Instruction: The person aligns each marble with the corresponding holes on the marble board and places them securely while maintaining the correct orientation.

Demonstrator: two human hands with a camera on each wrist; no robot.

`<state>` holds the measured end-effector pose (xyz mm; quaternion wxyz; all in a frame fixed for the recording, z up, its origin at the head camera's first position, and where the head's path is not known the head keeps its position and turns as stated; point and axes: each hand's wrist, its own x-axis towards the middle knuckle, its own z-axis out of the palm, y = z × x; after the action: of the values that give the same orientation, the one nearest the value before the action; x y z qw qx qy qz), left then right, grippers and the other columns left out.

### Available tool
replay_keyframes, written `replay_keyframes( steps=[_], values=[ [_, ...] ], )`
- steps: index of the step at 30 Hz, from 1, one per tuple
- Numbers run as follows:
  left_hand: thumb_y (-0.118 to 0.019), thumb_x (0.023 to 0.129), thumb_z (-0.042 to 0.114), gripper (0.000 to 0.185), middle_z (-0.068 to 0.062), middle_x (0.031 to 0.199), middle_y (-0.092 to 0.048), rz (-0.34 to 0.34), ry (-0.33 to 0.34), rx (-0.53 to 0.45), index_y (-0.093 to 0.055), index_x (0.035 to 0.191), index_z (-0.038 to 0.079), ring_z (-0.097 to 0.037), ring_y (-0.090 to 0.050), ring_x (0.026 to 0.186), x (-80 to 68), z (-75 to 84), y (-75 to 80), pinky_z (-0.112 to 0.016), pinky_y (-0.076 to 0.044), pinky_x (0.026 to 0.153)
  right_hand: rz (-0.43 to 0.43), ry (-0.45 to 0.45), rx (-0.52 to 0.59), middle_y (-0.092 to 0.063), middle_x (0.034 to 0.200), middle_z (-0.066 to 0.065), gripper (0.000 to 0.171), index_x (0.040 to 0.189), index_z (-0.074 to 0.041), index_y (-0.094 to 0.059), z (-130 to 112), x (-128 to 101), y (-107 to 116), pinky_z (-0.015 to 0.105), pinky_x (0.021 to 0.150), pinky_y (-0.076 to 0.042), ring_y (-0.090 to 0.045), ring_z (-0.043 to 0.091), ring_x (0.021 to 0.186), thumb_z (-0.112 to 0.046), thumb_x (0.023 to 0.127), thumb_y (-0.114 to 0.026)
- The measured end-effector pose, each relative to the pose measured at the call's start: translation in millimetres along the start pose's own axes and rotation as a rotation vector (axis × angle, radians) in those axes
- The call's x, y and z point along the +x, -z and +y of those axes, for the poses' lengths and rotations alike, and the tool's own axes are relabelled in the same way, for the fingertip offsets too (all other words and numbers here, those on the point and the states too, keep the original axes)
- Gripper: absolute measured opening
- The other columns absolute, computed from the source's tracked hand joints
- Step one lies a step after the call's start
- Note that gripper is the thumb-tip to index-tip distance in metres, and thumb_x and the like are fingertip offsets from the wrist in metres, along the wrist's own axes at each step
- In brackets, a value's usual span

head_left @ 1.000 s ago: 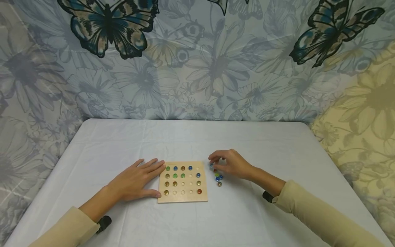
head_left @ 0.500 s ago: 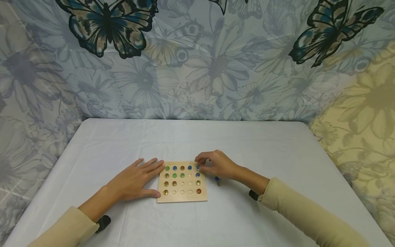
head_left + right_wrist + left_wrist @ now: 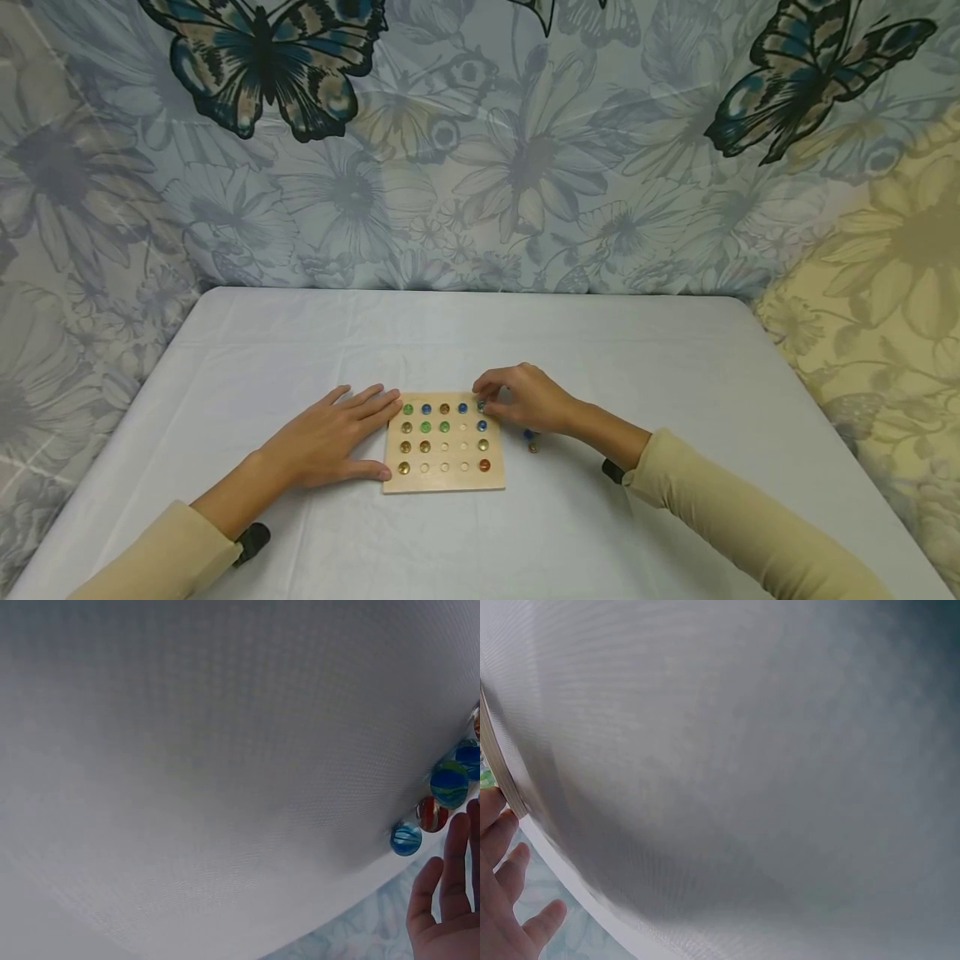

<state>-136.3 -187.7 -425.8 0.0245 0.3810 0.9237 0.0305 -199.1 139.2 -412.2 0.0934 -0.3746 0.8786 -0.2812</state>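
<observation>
My right hand (image 3: 528,400) pinches blue marble (image 3: 482,406) over far right corner of wooden board (image 3: 444,482). Left hand (image 3: 330,437) flat, fingers straight against board's left edge. Board square, lies flat mid-tabletop (image 3: 600,350), edges square to me. Loose marbles (image 3: 531,440) just right.

We take this for a makeshift tabletop corner in a home-like room rather than a lab or workshop. A table (image 3: 675,358) under a plain white cloth fills the lower half of the frame, and floral fabric printed with big dark butterflies (image 3: 262,58) hangs close behind it across the whole upper half, turning yellow at the right edge. At the lower middle we see only a small wooden marble board (image 3: 444,442) and a few loose glass marbles (image 3: 531,440), playthings and not tools.
</observation>
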Motion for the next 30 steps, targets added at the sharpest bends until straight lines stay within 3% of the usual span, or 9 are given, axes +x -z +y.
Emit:
replay_keyframes(
  steps=[13,20,30],
  values=[
    [-0.043,0.09,0.076,0.092,-0.004,0.159,-0.036,0.002,0.004,-0.008,-0.038,0.155,0.012,-0.028,-0.034,0.145,0.4,0.6,-0.7,-0.058,-0.028,0.114,0.036,-0.011,-0.009,-0.074,0.098,-0.002,0.026,0.113,-0.005,-0.071,3.2,-7.5,12.3,0.039,0.086,-0.055,-0.068,0.009,0.091,-0.008,0.088,-0.075],
    [-0.042,0.09,0.076,0.092,-0.004,0.159,-0.035,-0.004,0.007,-0.011,-0.037,0.155,0.012,-0.028,-0.034,0.145,0.6,0.9,-0.9,-0.058,-0.028,0.114,0.046,-0.038,-0.002,-0.074,0.099,-0.001,0.025,0.113,-0.004,-0.071,17.6,-24.5,27.1,0.043,0.083,-0.055,-0.068,0.01,0.09,-0.006,0.088,-0.074],
    [-0.043,0.09,0.075,0.091,-0.004,0.16,-0.034,-0.017,0.014,-0.018,-0.036,0.155,0.012,-0.028,-0.033,0.146,0.2,1.0,-0.3,-0.058,-0.027,0.114,0.036,-0.09,0.004,-0.074,0.099,-0.002,0.027,0.114,-0.004,-0.071,33.0,-43.0,30.7,0.039,0.083,-0.055,-0.068,0.014,0.092,-0.004,0.087,-0.075]
  ],
)
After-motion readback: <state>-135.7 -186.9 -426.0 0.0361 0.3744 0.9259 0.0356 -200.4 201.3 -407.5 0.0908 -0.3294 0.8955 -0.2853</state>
